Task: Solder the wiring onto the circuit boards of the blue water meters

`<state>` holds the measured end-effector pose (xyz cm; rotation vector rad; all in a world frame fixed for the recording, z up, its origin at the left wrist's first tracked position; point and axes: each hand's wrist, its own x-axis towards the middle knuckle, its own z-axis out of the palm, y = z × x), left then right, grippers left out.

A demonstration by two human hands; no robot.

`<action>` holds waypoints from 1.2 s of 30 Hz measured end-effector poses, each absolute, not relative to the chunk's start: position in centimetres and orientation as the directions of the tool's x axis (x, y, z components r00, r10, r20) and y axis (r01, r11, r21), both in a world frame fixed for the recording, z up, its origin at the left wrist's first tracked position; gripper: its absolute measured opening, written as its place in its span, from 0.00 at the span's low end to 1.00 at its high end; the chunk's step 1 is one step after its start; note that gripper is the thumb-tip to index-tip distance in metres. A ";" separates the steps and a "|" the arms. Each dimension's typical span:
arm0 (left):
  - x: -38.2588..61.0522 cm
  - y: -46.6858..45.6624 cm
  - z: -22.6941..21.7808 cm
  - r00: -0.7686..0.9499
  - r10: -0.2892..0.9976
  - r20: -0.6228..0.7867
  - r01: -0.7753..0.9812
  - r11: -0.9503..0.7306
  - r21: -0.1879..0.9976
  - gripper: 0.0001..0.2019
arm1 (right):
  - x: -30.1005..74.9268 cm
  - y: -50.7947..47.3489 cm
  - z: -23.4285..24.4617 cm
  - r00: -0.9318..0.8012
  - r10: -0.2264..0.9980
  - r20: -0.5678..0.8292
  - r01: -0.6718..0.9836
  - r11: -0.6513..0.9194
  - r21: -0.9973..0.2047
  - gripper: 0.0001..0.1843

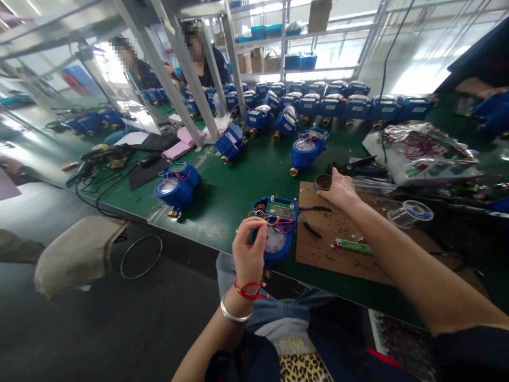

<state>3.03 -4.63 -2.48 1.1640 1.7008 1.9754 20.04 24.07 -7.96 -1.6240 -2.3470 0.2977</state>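
My left hand [249, 250] is over the near left side of an opened blue water meter [281, 243]. Its thumb and fingers are pinched together; whatever is between them is too small to make out. Loose coloured wires [278, 223] and a small display [280, 210] show inside the meter. To the right, my right hand [342, 190] grips a small round tin [323, 182] by its side, thumb near and fingers beyond. The tin's inside looks brown. Pliers [312, 218] with dark handles lie between the meter and a cardboard sheet [318, 253].
A solder wire spool [411, 213] and a green tube [353, 246] are on the right. Wired circuit boards [429, 148] are heaped behind. Other blue meters [177, 185] stand about, with rows at the back. Metal posts [191, 79] rise from the bench; co-workers sit beyond.
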 end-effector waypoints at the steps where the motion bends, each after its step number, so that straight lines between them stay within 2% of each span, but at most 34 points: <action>1: 3.0 -4.7 -2.3 -0.625 0.673 0.396 0.304 -0.257 0.917 0.03 | 19.9 24.1 -8.0 -0.319 0.942 0.102 0.888 0.335 -0.316 0.55; 4: 3.0 -4.7 -1.9 -0.604 0.675 0.424 0.362 -0.242 0.900 0.03 | 19.7 23.8 -7.8 -0.305 0.942 0.138 0.873 0.334 -0.354 0.54; 7: 3.0 -4.7 -1.5 -0.584 0.673 0.454 0.447 -0.200 0.872 0.04 | 19.7 22.3 -6.6 -0.341 0.900 0.270 0.794 0.430 -0.429 0.53; 10: 3.2 -4.7 -1.1 -0.577 0.652 0.492 0.557 -0.126 0.821 0.03 | 19.7 18.7 -3.8 -0.405 0.797 0.449 0.656 0.595 -0.464 0.51; 14: 3.5 -4.6 -0.8 -0.558 0.638 0.531 0.627 -0.094 0.773 0.03 | 19.6 12.3 1.0 -0.561 0.604 0.567 0.456 0.796 -0.397 0.49; 17: 3.7 -4.4 -0.5 -0.543 0.640 0.543 0.639 -0.106 0.762 0.03 | 19.6 8.8 3.1 -0.655 0.488 0.577 0.370 0.873 -0.318 0.48; 22: 3.7 -4.3 0.0 -0.551 0.632 0.545 0.639 -0.101 0.762 0.03 | 19.2 6.8 3.2 -0.746 0.370 0.554 0.284 0.929 -0.239 0.45; 28: 3.8 -4.1 0.6 -0.545 0.640 0.541 0.642 -0.097 0.761 0.02 | 18.7 6.1 3.7 -0.773 0.287 0.566 0.225 0.958 -0.180 0.33; 36: 3.8 -3.7 0.7 -0.526 0.646 0.553 0.664 -0.094 0.742 0.02 | 18.5 5.5 4.5 -0.824 0.227 0.520 0.180 0.974 -0.139 0.32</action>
